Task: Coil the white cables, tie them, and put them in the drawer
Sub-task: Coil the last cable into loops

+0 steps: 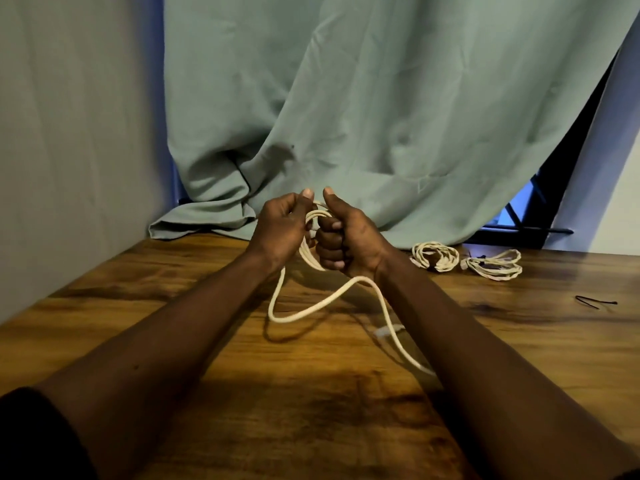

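Both hands are raised together above the wooden table [207, 341], thumbs up and nearly touching. The left hand [282, 225] curls around one side of a bundle of loops of the white cable [313, 252], and the right hand [346, 237] is clenched in a fist around the other side, so the coil stands roughly upright between the two palms. From below the left hand a loose length of the same cable hangs down, bends toward the person, rises under the right wrist, then runs down along the inside of the right forearm onto the table; its long axis there slants toward the person and to the right. Its end is hidden by that forearm.

Well to the right of the right hand, two coiled white cables lie flat on the table side by side: the nearer coil [435, 257] and the farther coil [493, 265]. Farther right still lies a thin black tie [595, 301]. A pale green curtain [346, 98] hangs beyond the hands.
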